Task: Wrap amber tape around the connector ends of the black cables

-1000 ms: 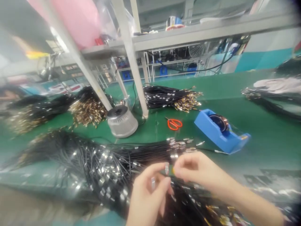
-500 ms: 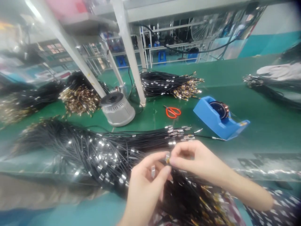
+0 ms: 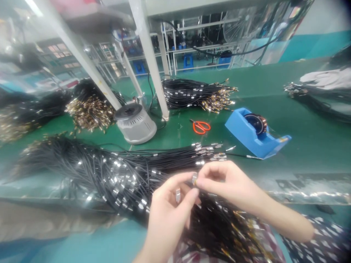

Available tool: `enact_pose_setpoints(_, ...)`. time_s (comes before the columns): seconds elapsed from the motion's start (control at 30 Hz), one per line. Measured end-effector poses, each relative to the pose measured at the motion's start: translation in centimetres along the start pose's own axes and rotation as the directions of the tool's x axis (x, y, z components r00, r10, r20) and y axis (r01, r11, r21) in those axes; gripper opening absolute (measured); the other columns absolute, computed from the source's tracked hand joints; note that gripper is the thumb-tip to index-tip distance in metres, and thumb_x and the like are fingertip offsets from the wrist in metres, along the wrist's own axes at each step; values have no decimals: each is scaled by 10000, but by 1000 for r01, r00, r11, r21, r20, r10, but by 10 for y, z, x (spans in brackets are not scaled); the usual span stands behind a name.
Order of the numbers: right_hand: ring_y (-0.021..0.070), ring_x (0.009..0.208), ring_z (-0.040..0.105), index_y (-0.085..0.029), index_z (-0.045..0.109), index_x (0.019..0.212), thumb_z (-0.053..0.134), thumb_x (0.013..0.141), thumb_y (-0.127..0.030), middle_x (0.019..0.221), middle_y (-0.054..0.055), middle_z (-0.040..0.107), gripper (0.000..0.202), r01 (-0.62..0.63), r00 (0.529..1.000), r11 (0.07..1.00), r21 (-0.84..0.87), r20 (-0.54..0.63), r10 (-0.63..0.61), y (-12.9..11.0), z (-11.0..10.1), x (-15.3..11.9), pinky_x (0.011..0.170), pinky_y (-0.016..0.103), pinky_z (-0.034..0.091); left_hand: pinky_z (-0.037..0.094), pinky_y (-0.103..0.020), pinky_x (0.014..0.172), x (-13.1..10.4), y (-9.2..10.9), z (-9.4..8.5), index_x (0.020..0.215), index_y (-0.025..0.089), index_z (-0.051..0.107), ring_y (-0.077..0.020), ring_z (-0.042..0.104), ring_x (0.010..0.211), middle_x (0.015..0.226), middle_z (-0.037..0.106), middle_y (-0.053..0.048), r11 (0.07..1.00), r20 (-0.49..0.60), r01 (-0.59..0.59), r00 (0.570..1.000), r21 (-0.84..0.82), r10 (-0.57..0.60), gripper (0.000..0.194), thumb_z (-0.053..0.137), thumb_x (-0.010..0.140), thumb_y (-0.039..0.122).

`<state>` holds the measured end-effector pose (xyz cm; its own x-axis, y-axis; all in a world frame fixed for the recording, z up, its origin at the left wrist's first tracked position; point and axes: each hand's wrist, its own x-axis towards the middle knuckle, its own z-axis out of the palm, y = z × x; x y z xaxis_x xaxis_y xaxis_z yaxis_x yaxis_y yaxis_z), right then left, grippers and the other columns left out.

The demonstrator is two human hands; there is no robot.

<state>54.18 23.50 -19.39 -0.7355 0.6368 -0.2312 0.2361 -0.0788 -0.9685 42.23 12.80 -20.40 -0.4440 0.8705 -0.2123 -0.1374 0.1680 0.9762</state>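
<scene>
A small silvery connector (image 3: 194,178) with a yellowish end sits between the fingertips of both hands. My left hand (image 3: 171,204) is closed on it from the left, and another shiny metal piece (image 3: 178,195) shows inside its curled fingers. From the right, my right hand (image 3: 226,180) pinches the connector's lower end between thumb and forefinger. Black cables (image 3: 216,226) with gold and silver ends hang below both hands, over the lap. A large bundle of black cables (image 3: 95,171) with silver tags lies on the green table to the left.
Orange-handled scissors (image 3: 201,127) lie behind the hands. A blue tape dispenser (image 3: 246,135) stands to their right. The grey round device (image 3: 136,126) is beside a white post (image 3: 150,62). More cable bundles (image 3: 197,95) lie farther back, and others at the left and right.
The view has shifted slightly, so the table items appear a little higher. Both hands keep nearly the same pose, with the connector still between their fingertips.
</scene>
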Motion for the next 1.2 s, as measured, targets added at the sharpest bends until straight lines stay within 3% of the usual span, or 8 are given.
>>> enact_pose_setpoints(0.2, 113, 668, 519, -103, 618, 704, 624, 792, -266, 690, 36, 614, 185, 63, 996, 997, -53, -62, -67, 2, 6, -3, 642, 234, 419, 276, -121, 360, 5, -9, -5, 1065, 104, 602, -22, 388, 364, 628, 600, -16, 1000, 64, 7, 998, -22, -5, 400, 672, 821, 414)
enact_pose_setpoints(0.4, 101, 675, 530, -105, 628, 720, 626, 816, -230, 699, 21, 635, 157, 85, 995, 995, -53, -45, -88, 3, 5, -6, 650, 210, 421, 197, -137, 375, 10, -15, -5, 1032, 100, 588, -17, 340, 362, 575, 581, -17, 994, 92, 21, 996, -111, -10, 331, 611, 879, 393)
enact_pose_setpoints(0.53, 90, 669, 534, -108, 644, 723, 645, 813, -212, 696, 9, 635, 137, 106, 993, 990, -89, -49, -111, 2, 5, -6, 640, 194, 419, 222, -132, 390, 10, -14, -7, 1004, 119, 551, -15, 331, 398, 596, 571, 1, 996, 119, 56, 992, -73, -47, 387, 687, 808, 425)
enact_pose_setpoints(0.7, 81, 691, 528, -119, 657, 796, 553, 905, -285, 752, 12, 620, 224, 167, 983, 983, -71, -65, -171, 7, 6, -6, 664, 186, 430, 197, -126, 393, 13, -16, -14, 808, 122, 505, 3, 301, 403, 591, 546, 15, 985, 157, 149, 978, -85, -135, 324, 732, 762, 349)
enact_pose_setpoints(0.87, 99, 649, 524, -108, 659, 1022, 483, 930, -416, 628, -8, 507, 367, 126, 981, 992, 4, -150, -124, 13, 6, -5, 688, 228, 457, 192, -132, 404, 11, -13, -12, 776, 112, 503, 7, 308, 389, 601, 577, -12, 980, 116, 154, 983, -125, -140, 302, 717, 766, 326)
enact_pose_setpoints(1.0, 123, 740, 542, -124, 656, 902, 584, 865, -458, 791, 36, 612, 344, 141, 985, 990, -4, -105, -140, 13, 7, -5, 681, 245, 428, 189, -132, 407, 12, -11, -10, 770, 110, 507, 8, 304, 383, 588, 572, -10, 984, 83, 138, 988, -116, -129, 280, 704, 770, 309)
enact_pose_setpoints(1.2, 129, 754, 566, -115, 643, 756, 630, 836, -263, 793, 45, 657, 169, 132, 988, 991, 4, -85, -131, 10, 11, -6, 712, 259, 431, 196, -145, 398, 14, -17, -15, 755, 109, 513, -3, 338, 368, 611, 596, -20, 983, 111, 135, 986, -127, -121, 301, 732, 756, 315)
